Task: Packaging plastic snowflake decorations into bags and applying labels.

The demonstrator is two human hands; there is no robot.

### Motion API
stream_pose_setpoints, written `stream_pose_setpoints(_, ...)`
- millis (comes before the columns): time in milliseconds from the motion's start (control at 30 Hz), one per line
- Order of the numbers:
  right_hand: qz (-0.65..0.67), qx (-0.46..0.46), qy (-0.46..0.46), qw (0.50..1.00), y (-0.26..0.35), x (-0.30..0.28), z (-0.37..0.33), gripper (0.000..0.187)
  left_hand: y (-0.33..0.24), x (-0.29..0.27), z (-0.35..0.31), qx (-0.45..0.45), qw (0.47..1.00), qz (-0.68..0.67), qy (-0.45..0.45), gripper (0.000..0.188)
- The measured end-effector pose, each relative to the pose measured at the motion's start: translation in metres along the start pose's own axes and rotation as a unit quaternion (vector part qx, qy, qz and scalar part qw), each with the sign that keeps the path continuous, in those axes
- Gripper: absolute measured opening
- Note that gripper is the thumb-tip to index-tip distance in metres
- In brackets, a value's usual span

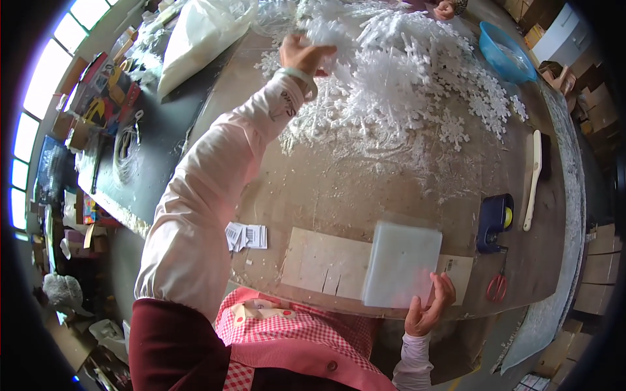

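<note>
My left hand (305, 56) reaches far over the table into a heap of white snowflake ornaments (398, 72). Its fingers are closed on some of the snowflakes, which look blurred. Close to my body, my right hand (430, 305) rests at the lower right corner of a stack of clear plastic bags (403, 264). Its thumb and fingers stand apart, the fingertips touching the bags' edge. Beneath the bags lies a flat piece of cardboard (319, 260).
Small printed labels (248, 236) lie left of the cardboard. To the right are a blue tape dispenser (492, 223), red-handled scissors (497, 287) and a long-handled brush (535, 179). A blue basin (505, 52) and another person's hand (445, 10) are at the far side. A large white bag (202, 45) stands far left.
</note>
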State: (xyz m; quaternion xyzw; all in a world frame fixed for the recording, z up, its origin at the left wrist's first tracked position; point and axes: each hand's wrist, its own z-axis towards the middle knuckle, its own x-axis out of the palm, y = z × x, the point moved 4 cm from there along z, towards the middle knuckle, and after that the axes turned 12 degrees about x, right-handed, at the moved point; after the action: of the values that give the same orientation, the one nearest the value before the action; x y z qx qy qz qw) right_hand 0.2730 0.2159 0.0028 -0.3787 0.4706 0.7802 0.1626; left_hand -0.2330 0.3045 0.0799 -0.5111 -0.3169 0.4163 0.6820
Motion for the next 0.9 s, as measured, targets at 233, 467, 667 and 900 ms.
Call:
stream_pose_setpoints(233,0.019,-0.022,-0.024,0.999,-0.001,0.001,-0.004,0.050,0.022,-0.022,-0.082,-0.178,0.967,-0.163,-0.086,0.056)
stream_pose_setpoints(467,0.034,-0.035,-0.047,0.998,-0.001,0.003,-0.006,0.042,0.021,-0.046,-0.167,-0.276,0.928,-0.250,-0.020,0.069)
stream_pose_setpoints(667,0.030,-0.043,-0.062,0.997,0.000,0.002,-0.005,0.037,-0.007,-0.089,-0.189,-0.354,0.908,-0.105,0.200,0.031)
stream_pose_setpoints(900,0.016,-0.041,-0.079,0.996,-0.004,0.006,-0.005,0.038,-0.009,-0.096,-0.095,0.175,0.927,0.283,0.172,0.054)
